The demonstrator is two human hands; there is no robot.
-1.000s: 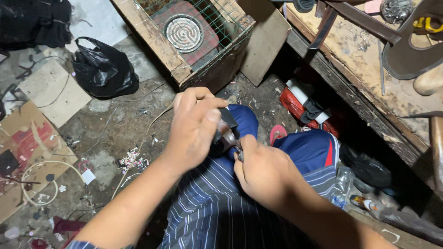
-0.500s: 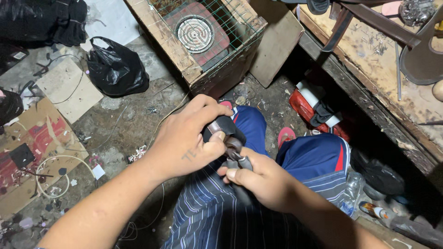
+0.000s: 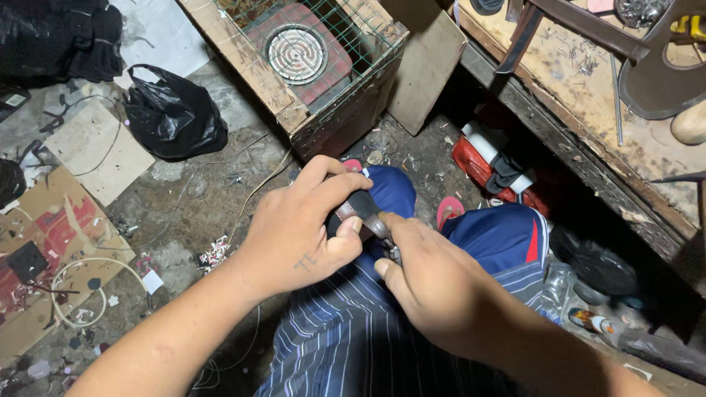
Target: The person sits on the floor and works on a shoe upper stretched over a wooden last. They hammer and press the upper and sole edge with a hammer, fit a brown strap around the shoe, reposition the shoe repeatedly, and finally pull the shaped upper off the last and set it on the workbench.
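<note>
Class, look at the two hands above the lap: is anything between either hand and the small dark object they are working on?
Nothing visible. The left hand wraps the small dark object directly, and the right hand presses a metal tool against it.

arms: bare, no sleeves | left hand (image 3: 294, 235): small dark mark | shirt: blue, white-striped | shorts: blue, red stripe
</note>
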